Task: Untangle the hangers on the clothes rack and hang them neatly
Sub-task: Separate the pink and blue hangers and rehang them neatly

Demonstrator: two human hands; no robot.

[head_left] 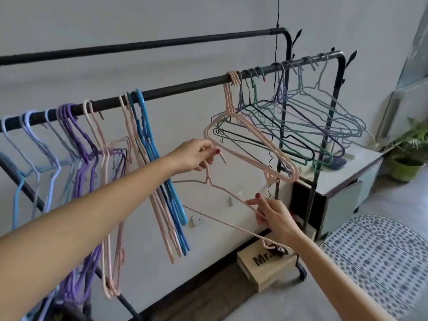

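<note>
A pink wire hanger [228, 222] is off the rack, held in the air below the front rail [185, 86]. My left hand [196, 155] pinches its hook near the top. My right hand [273, 215] pinches its sloping right arm. On the rail's right part hang pink hangers [245, 126], then green, black and grey-purple ones [324, 126], spread out and overlapping. To the left, blue and pink hangers [148, 144] hang tilted, and purple, pink and light blue ones [76, 144] are bunched together.
A second black rail [143, 45] runs behind, with a black cord [276, 72] hanging by the right post. A cabinet [347, 177], a cardboard box [266, 267], a potted plant [407, 158] and a dotted mat [379, 258] sit at the right.
</note>
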